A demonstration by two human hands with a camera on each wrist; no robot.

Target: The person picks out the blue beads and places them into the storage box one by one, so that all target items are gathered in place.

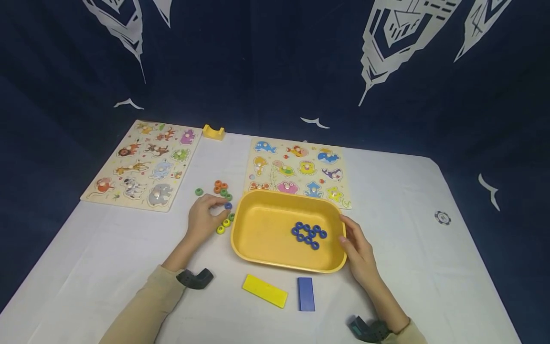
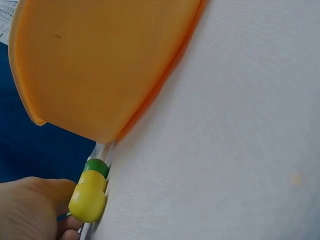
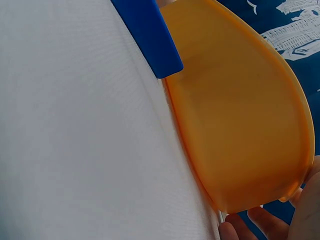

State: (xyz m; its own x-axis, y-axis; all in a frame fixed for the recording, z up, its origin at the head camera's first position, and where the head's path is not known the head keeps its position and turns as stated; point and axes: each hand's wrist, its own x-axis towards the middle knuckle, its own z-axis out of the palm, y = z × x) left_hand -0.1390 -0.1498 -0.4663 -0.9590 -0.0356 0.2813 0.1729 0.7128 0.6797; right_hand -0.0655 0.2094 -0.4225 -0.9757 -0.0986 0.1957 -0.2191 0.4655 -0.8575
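Note:
My left hand (image 1: 205, 217) pinches a blue bead (image 1: 228, 206) between thumb and fingertip, just left of the yellow tray (image 1: 266, 260). Around it on the cloth lie yellow beads (image 1: 220, 230), green beads (image 1: 199, 191) and orange beads (image 1: 217, 183). In the left wrist view, yellow beads (image 2: 88, 202) partly hide the fingertips. My right hand (image 1: 361, 255) grips the tray's right end, thumb at the rim and fingers along the outer wall. Several blue beads (image 1: 312, 233) lie inside the tray, toward its right side.
A yellow block (image 1: 265, 290) and a blue block (image 1: 306, 294) lie before the tray. Behind stand a sea-animal puzzle board (image 1: 296, 167), a land-animal board (image 1: 142, 165) at left and a yellow notched piece (image 1: 213, 133). A round chip-like disc (image 1: 442, 218) lies far right.

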